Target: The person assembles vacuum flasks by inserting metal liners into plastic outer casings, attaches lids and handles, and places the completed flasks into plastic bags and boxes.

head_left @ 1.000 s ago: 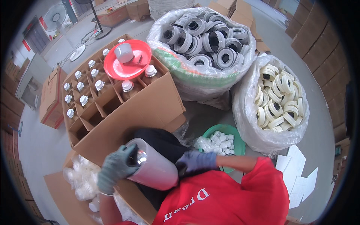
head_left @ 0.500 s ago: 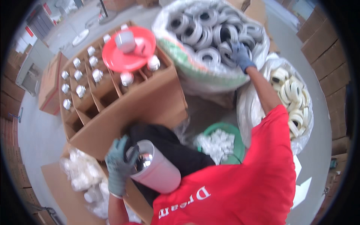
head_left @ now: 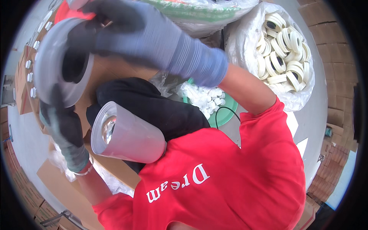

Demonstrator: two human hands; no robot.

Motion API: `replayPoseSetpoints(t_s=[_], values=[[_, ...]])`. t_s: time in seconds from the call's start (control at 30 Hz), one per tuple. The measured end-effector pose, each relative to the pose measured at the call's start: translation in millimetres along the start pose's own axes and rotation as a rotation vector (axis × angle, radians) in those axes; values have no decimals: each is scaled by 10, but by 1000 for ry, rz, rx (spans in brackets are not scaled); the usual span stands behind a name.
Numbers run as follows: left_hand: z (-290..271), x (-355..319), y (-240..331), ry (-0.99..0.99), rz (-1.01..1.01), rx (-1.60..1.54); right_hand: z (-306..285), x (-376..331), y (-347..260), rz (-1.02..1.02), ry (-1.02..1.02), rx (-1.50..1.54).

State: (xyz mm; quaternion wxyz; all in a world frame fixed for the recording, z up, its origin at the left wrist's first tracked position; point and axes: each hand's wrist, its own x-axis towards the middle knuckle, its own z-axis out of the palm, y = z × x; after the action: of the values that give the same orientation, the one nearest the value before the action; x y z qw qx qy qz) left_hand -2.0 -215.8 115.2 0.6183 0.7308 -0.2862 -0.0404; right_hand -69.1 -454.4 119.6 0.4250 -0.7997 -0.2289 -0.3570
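A grey plastic ring [head_left: 48, 73] with a dark centre is held up at the upper left, close to the camera. My right hand [head_left: 126, 34], in a blue knit glove with dark-coated fingers, grips its upper right side. From below, my left hand [head_left: 63, 122], in a greenish-grey glove, closes on its lower edge; motion blur softens both hands. On my lap leans a frosted grey cylinder [head_left: 134, 136], its open end tilted to the left. Something shiny and silver [head_left: 109, 128] shows inside that opening.
Cream rings fill a plastic bag [head_left: 245, 50] on the right. A green basin [head_left: 228, 111] holds small white pieces beside my dark-clothed leg. Behind my hands are a cardboard carton [head_left: 111, 69], a red plate [head_left: 63, 13] and another bag [head_left: 214, 17]. Stacked cartons [head_left: 333, 69] line the right.
My right hand has come from the bag of grey rings to the upper left with one ring. My left hand has left the cylinder's mouth and risen to the ring. The view has shifted.
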Motion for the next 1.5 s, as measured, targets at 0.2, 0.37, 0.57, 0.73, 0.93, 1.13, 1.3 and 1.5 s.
replayPoseSetpoints(t_s=[0.2,0.37,0.57,0.73,0.93,1.13,1.3,1.5], values=[[264,-263,210,143,-241,-1148,727,32,-136,47,-269,-297],[-79,-566,-12,355,-12,-129,634,276,-343,1112,-569,1232],[-221,-469,32,460,-101,-892,1205,222,-206,-129,-80,-104],[-395,-687,-202,338,131,-23,1321,201,-330,462,-290,556],[-921,-905,-397,-31,23,11,953,-3,-58,1121,-674,672],[-883,-1019,-565,-303,203,277,1203,-338,-184,829,-421,785],[-810,-1184,-551,-240,206,278,1463,-573,-221,648,-491,590],[-866,-1204,-509,-131,195,339,1570,-309,-224,544,-530,540]])
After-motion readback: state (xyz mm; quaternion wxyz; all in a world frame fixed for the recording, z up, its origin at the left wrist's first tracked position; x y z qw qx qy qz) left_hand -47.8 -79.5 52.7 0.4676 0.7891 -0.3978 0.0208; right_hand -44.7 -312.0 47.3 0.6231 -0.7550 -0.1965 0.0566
